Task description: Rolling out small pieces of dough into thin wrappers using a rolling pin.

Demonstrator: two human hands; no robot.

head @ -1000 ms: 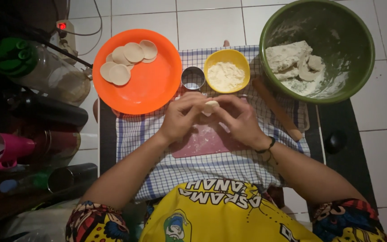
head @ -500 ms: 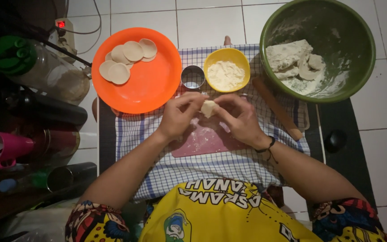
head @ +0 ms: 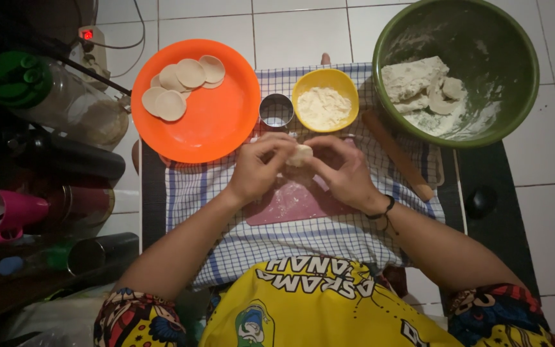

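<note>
- Small pale dough piece [head: 301, 154], pinched between left hand [head: 261, 168] and right hand [head: 342, 173], both grips closed on it, above pink mat [head: 290, 204].
- Likely to tear if pressed too thin, or slip onto checked cloth [head: 194, 193].
- Underside hidden by fingers; filling impossible to tell.
- Orange plate [head: 226, 122], yellow flour bowl [head: 304, 83] near.

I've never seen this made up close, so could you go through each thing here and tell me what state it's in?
Dough piece: pinched between both hands.
Left hand: closed on the dough piece.
Right hand: closed on the dough piece.
Orange plate: holds a few flat dough rounds.
Yellow bowl: filled with flour.
Green bowl: floury, holds dough lumps.
Round cutter: upright, unused.
Rolling pin: lying flat.
</note>
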